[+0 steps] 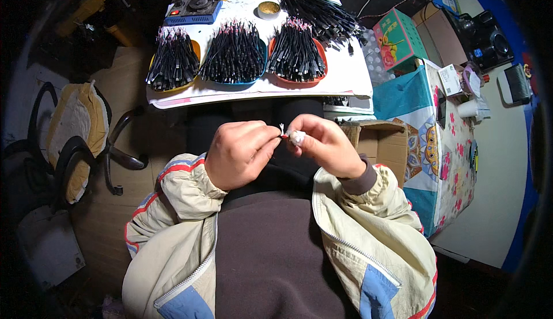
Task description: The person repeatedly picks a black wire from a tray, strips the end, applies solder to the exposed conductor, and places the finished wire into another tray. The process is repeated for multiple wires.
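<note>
In front of my lap, my left hand [242, 153] is closed, thumb and forefinger pinched on thin wires [282, 135] with small red and white ends. My right hand [328, 146] is closed on the same wires from the other side, its fingertips nearly meeting the left ones. A white wrapping [297, 138] covers one fingertip of the right hand. The rest of the wires is hidden by the fingers. Beyond my hands, short black cables with pinkish ends fill a yellow tray [197, 51], a blue tray [265, 60] and a red tray [324, 60].
The white table [242, 95] also carries a larger bundle of black cables [314, 8], a small round tin [268, 11] and a blue device with a fan [196, 9]. An open cardboard box [391, 149] stands at right, beside a patterned cloth-covered surface [455, 175]. A chair [80, 123] stands at left.
</note>
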A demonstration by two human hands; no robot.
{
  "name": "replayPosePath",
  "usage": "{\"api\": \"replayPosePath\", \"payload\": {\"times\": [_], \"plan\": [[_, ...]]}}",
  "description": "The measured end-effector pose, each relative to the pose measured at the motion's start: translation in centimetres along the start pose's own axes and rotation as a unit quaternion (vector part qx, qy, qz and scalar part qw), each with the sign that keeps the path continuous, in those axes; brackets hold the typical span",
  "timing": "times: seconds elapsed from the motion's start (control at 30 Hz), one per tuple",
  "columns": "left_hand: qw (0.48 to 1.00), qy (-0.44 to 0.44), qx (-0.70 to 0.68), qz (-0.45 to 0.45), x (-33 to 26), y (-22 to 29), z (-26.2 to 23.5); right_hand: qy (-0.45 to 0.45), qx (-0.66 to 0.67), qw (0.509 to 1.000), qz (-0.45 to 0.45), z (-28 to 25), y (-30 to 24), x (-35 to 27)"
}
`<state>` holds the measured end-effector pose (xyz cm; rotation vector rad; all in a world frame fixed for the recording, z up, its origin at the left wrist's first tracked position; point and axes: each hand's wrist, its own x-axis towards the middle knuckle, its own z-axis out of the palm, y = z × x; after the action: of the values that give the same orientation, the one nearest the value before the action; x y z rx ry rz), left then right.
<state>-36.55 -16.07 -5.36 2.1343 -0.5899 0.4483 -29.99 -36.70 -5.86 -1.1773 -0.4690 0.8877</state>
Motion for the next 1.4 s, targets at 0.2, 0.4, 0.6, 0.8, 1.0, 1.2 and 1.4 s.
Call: {"api": "replayPosePath", "payload": {"times": [0.2, 0.4, 0.6, 0.8, 1.0, 1.2, 1.4], "plan": [[0.97, -0.035, -0.194, -0.14, -0.2, -0.3, -0.2, 0.03, -0.527, 0.775, -0.348, -0.2, -2.1, 0.3], [0.987, 0.038, 0.135, 0.075, -0.1, 0.0, 0.6, 0.083, -0.386, 0.897, -0.197, 0.5, -0.7, 0.2], [0.997, 0.045, 0.051, 0.03, 0.0, -0.4, 0.4, 0.081, -0.152, 0.983, -0.062, 0.4, -0.4, 0.3], [0.983, 0.001, -0.138, -0.122, -0.6, 0.1, -0.3, 0.06, -0.628, 0.684, -0.366, 0.5, -2.3, 0.1], [0.964, -0.026, -0.205, -0.165, -0.8, 0.1, -0.5, 0.037, -0.64, 0.658, -0.395, 0.7, -2.1, 0.6], [0.987, -0.002, 0.143, 0.068, -1.0, 0.1, 0.9, 0.038, -0.312, 0.948, -0.058, 0.0, 0.2, 0.2], [0.996, -0.032, 0.077, 0.038, -1.5, -1.0, 1.1, 0.024, -0.123, 0.987, 0.1, -0.6, 0.5, 0.0]]}}
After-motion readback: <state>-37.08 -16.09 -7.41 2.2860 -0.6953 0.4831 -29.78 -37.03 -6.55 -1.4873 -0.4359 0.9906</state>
